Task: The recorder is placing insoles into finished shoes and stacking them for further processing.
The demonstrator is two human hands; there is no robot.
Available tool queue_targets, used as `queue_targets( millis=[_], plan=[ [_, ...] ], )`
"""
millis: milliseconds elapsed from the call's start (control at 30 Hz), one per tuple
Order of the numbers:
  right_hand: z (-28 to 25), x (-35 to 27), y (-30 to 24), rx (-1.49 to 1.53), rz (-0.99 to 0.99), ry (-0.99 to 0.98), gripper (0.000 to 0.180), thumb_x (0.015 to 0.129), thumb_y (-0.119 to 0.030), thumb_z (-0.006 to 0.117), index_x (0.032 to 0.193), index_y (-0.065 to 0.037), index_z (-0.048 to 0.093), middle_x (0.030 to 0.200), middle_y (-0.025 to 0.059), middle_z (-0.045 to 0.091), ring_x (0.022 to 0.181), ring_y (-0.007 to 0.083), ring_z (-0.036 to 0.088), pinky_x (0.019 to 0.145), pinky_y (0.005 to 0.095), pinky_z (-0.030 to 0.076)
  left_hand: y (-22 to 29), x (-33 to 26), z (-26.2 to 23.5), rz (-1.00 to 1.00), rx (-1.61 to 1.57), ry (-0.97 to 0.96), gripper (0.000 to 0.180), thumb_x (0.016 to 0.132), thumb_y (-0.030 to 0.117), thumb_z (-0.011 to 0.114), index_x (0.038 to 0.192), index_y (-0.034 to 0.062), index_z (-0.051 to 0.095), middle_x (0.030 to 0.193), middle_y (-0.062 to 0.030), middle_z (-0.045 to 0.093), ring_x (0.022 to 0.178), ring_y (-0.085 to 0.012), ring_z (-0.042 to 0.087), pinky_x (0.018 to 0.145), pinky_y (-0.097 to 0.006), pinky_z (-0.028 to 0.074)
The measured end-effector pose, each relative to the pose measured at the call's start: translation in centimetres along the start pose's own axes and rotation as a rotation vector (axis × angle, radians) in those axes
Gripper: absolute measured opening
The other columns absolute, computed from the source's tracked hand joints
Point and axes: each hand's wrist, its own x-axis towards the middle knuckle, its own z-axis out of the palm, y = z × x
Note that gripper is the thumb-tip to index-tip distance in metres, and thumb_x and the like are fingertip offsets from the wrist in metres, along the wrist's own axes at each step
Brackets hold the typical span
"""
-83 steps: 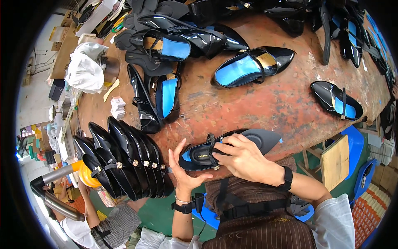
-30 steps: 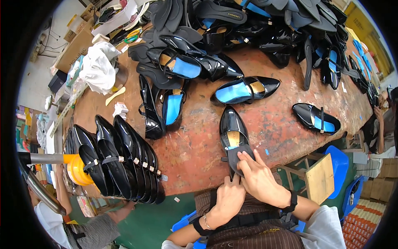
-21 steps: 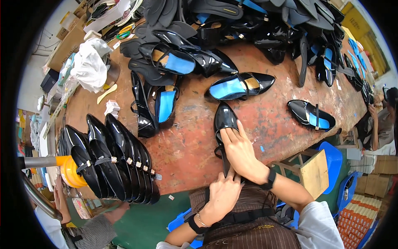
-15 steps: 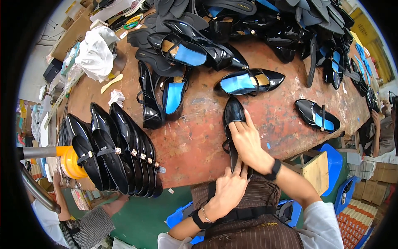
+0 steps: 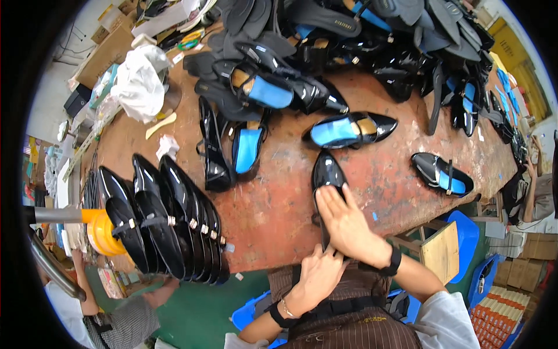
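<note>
A black patent pointed shoe lies at the table's front edge, toe pointing away from me. My right hand is on it, fingers reaching flat into the shoe's opening and thumb along the right side of the upper. At the heel end my left hand is closed round the back of the shoe; its fingertips are partly hidden. Just beyond the toe lies another black shoe with a blue insole, on the table. To the right sits a strapped black shoe, also with blue inside.
Several black shoes stand nested in a row at the left, beside a yellow fitting on a metal bar. Shoes and grey insoles pile up at the back. A white cloth lies back left; a wooden stool stands right.
The right hand's fingers are straighter and flatter in the shoe than before. Both hands stay on the shoe. The whole view has shifted slightly, so things on the table appear lower.
</note>
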Motion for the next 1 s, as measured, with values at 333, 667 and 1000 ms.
queue_targets(
  millis=[333,667,1000],
  plan=[
    [0.6,1.9,0.5,0.108,0.043,-0.078,0.026,0.090,-0.013,0.053,0.109,0.002,0.061,0.089,0.0170,0.066,0.105,0.0318,0.064,0.115,0.0693,0.018,0.8,-0.5,-1.1,0.045,0.116,0.026,0.043,0.085,0.026,0.072,0.122,0.0050,0.069,0.123,-0.0129,0.066,0.087,-0.0299,0.066,0.069,-0.038,0.056],
    [-8.9,-2.4,32.3,0.657,0.974,0.598,0.036,0.084,-0.016,0.066,0.117,-0.003,0.068,0.112,0.0188,0.070,0.106,0.0276,0.068,0.092,0.0375,0.052,-3.6,-8.6,-8.9,-0.405,0.371,0.080,0.031,0.087,0.021,0.070,0.116,0.0124,0.074,0.134,-0.0085,0.064,0.091,-0.0311,0.070,0.081,-0.038,0.057],
    [-7.6,1.2,36.1,1.232,1.009,0.709,0.094,0.079,-0.001,0.076,0.157,-0.009,0.023,0.125,0.0127,0.062,0.111,0.0193,0.061,0.091,0.0355,0.052,4.5,14.8,-16.2,0.294,0.364,0.322,0.035,0.083,0.017,0.074,0.116,0.0062,0.069,0.119,-0.0109,0.069,0.105,-0.0309,0.064,0.088,-0.039,0.052]
  ],
)
